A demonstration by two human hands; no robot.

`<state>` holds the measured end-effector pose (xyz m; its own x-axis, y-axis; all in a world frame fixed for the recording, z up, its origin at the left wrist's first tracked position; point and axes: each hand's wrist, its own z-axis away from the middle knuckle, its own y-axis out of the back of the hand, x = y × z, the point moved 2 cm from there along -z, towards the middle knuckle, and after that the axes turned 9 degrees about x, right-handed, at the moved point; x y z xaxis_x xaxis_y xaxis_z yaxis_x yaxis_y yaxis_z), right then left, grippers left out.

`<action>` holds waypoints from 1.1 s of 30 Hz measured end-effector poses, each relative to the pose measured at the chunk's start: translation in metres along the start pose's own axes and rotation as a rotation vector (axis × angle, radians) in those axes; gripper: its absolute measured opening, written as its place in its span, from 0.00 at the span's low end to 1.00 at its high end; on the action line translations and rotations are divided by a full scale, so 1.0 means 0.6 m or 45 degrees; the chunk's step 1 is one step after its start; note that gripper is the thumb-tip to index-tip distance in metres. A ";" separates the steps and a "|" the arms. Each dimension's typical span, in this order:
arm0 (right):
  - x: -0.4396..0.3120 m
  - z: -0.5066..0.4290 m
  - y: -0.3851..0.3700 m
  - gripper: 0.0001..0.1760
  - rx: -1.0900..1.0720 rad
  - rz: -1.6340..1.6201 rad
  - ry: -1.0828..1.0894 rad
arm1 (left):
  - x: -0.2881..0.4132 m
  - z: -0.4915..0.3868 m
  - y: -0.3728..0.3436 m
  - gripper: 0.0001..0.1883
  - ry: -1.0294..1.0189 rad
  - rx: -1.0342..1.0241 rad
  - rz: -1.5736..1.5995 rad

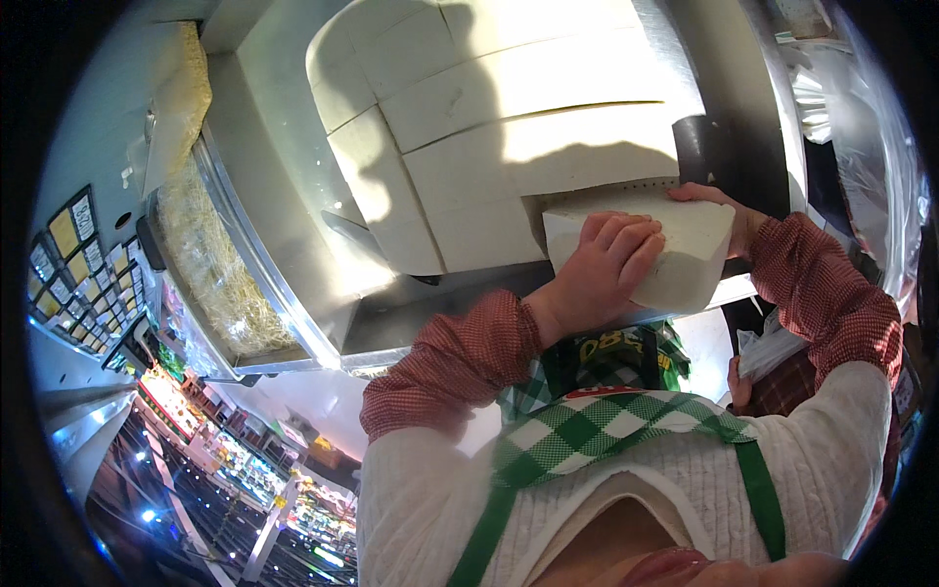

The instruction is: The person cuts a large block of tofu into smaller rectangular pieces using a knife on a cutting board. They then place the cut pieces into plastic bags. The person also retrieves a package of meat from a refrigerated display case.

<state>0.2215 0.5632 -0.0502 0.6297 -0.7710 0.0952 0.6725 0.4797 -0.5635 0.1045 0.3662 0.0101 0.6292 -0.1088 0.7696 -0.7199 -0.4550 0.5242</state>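
A thick white block of what looks like tofu (pixel 682 249) is tilted at the near right corner of a large cut slab (pixel 469 169). My left hand (pixel 616 257) lies over the block from the left, fingers curled on its face. At its far right side my right hand (pixel 722 205) supports it, with most of the fingers hidden behind the block. The slab beside it is scored into several rectangular pieces. A row of small holes shows in the gap between block and slab.
A metal counter (pixel 293 183) surrounds the slab. On the left stands a tray of pale sprouts (pixel 227 264). Clear plastic bags (pixel 880 176) hang at the right. Near my right elbow another person's hand (pixel 738 385) is beside a plastic bag (pixel 770 348).
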 end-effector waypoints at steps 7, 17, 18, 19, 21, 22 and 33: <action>0.016 0.102 -0.006 0.36 0.103 0.123 0.211 | 0.072 -0.052 0.026 0.40 -0.124 -0.025 0.001; 0.135 0.204 -0.092 0.34 -0.390 -0.207 0.790 | 0.308 -0.207 0.151 0.22 -0.789 -0.222 -0.392; 0.144 0.214 -0.104 0.35 -0.400 -0.194 0.877 | 0.330 -0.217 0.165 0.22 -0.825 -0.245 -0.448; 0.150 0.228 -0.112 0.35 -0.400 -0.176 0.960 | 0.348 -0.219 0.180 0.25 -0.815 -0.332 -0.567; 0.163 0.255 -0.124 0.36 -0.373 -0.148 1.120 | 0.371 -0.214 0.204 0.41 -0.490 -0.156 -0.526; 0.169 0.269 -0.124 0.37 -0.346 -0.131 1.190 | 0.378 -0.204 0.206 0.51 -0.346 0.019 -0.155; 0.136 0.444 -0.063 0.43 0.014 0.044 1.516 | 0.350 -0.224 0.004 0.52 0.786 -0.041 1.823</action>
<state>0.3508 0.5935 0.1975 -0.1057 -0.6586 -0.7450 0.6695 0.5068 -0.5431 0.1956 0.4610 0.2220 -0.7691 -0.0489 0.6372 -0.6031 -0.2745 -0.7490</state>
